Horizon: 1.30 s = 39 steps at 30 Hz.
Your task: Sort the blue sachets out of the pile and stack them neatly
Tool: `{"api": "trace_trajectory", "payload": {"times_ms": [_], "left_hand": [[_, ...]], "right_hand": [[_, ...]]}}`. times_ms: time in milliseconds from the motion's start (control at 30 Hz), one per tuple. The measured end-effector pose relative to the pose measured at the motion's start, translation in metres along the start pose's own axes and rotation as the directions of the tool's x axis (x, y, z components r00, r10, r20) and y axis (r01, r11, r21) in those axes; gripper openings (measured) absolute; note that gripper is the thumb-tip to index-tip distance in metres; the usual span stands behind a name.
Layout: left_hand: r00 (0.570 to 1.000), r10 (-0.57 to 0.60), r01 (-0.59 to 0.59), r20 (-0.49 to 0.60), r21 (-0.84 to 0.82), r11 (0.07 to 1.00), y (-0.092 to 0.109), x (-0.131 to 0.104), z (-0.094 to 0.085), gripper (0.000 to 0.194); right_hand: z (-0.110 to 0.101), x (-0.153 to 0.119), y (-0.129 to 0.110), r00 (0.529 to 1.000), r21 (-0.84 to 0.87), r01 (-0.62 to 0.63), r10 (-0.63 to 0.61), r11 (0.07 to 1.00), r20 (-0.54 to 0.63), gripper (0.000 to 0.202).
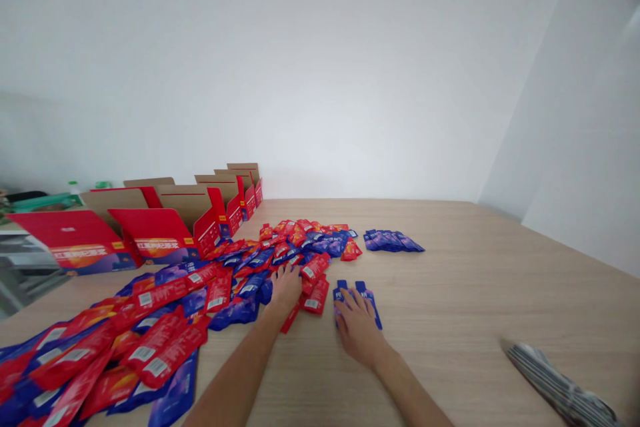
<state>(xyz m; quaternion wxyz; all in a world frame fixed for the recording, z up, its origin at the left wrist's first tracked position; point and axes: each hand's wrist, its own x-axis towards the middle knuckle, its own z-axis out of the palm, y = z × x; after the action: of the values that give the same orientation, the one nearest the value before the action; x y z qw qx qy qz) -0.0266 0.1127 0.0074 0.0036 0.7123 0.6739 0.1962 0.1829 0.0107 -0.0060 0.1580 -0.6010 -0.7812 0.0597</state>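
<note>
Two blue pouches [376,315] lie side by side on a pale wood-grain table [450,293], under a person's right hand [357,327], which rests palm down with its fingers extended. Their narrow necks point away from the person: the left pouch's long axis runs roughly from 12 to 6 o'clock, while its neighbor's neck tilts toward 11. The left hand [287,285], well apart from the right, reaches into a heap of red and blue pouches [220,287], its fingers bent over the near packs; whether they grip one cannot be told. The heap sprawls from 8 to 11 o'clock of the pair, its pouches pointing many ways. At 1 o'clock, an overlapping row of blue pouches [393,241] runs from 9 to 3. Open red boxes [165,233] stand at 10 o'clock; a striped bundle [560,383] lies near 4.
</note>
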Motion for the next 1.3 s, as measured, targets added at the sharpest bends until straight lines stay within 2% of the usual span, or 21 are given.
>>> {"api": "trace_trajectory", "payload": {"times_ms": [200,267,367,433,533,633,700,733,800,900,1000,1067,1167,1233,1300], "left_hand": [[0.999,0.010,-0.011,-0.035,-0.025,1.000,-0.003,-0.013,-0.013,0.031],[0.994,0.009,-0.015,-0.109,-0.058,0.998,0.000,-0.025,-0.017,0.032],[0.956,-0.016,-0.044,-0.293,-0.197,0.979,0.011,-0.048,-0.017,0.031],[0.943,0.005,-0.103,-0.333,-0.279,0.955,0.025,-0.065,-0.012,0.029],[0.927,0.062,-0.206,-0.371,-0.364,0.908,0.050,-0.088,-0.002,0.028],[0.915,0.112,-0.279,-0.388,-0.408,0.869,0.071,-0.103,0.006,0.028],[0.918,0.130,-0.295,-0.374,-0.428,0.854,0.079,-0.107,0.011,0.030],[0.924,0.142,-0.297,-0.355,-0.436,0.850,0.080,-0.108,0.013,0.031],[0.940,0.160,-0.287,-0.302,-0.447,0.847,0.080,-0.108,0.017,0.032],[0.964,0.167,-0.245,-0.209,-0.441,0.863,0.072,-0.106,0.023,0.031],[0.971,0.198,-0.236,-0.133,-0.411,0.880,0.062,-0.105,0.026,0.031],[0.966,0.234,-0.260,-0.114,-0.378,0.889,0.057,-0.104,0.027,0.030],[0.958,0.277,-0.284,-0.071,-0.351,0.892,0.054,-0.103,0.031,0.032],[0.953,0.303,-0.292,-0.030,-0.371,0.882,0.056,-0.104,0.033,0.036],[0.938,0.348,-0.321,-0.007,-0.403,0.857,0.061,-0.108,0.034,0.037]], "right_hand": [[0.002,-0.007,0.001,0.997,0.045,-0.009,0.013,0.999,-0.081,0.038],[-0.001,-0.008,-0.002,0.990,0.100,0.003,0.011,0.995,-0.139,0.036],[-0.006,-0.006,-0.011,0.970,0.269,0.061,0.007,0.961,-0.243,0.036],[-0.008,-0.004,-0.016,0.963,0.423,0.080,0.040,0.903,-0.268,0.038],[-0.009,-0.002,-0.016,0.966,0.626,0.026,0.141,0.780,-0.216,0.042],[-0.006,0.000,-0.007,0.961,0.744,-0.057,0.239,0.665,-0.140,0.045],[-0.003,0.000,0.002,0.956,0.773,-0.080,0.268,0.629,-0.119,0.045],[-0.001,0.001,0.006,0.955,0.761,-0.082,0.268,0.644,-0.125,0.042],[0.003,0.001,0.013,0.960,0.670,-0.079,0.237,0.738,-0.148,0.036],[0.007,-0.001,0.019,0.974,0.433,-0.050,0.140,0.900,-0.179,0.032],[0.008,-0.005,0.024,0.977,0.223,-0.002,0.049,0.975,-0.207,0.036],[0.008,-0.008,0.029,0.989,0.130,0.006,0.014,0.991,-0.150,0.045],[0.009,-0.014,0.035,0.999,0.078,-0.003,0.000,0.997,0.040,0.066],[0.008,-0.017,0.040,0.992,0.064,-0.021,0.013,0.998,0.125,0.068],[0.003,-0.019,0.045,0.987,0.045,-0.036,0.028,0.998,0.159,0.066]]}}
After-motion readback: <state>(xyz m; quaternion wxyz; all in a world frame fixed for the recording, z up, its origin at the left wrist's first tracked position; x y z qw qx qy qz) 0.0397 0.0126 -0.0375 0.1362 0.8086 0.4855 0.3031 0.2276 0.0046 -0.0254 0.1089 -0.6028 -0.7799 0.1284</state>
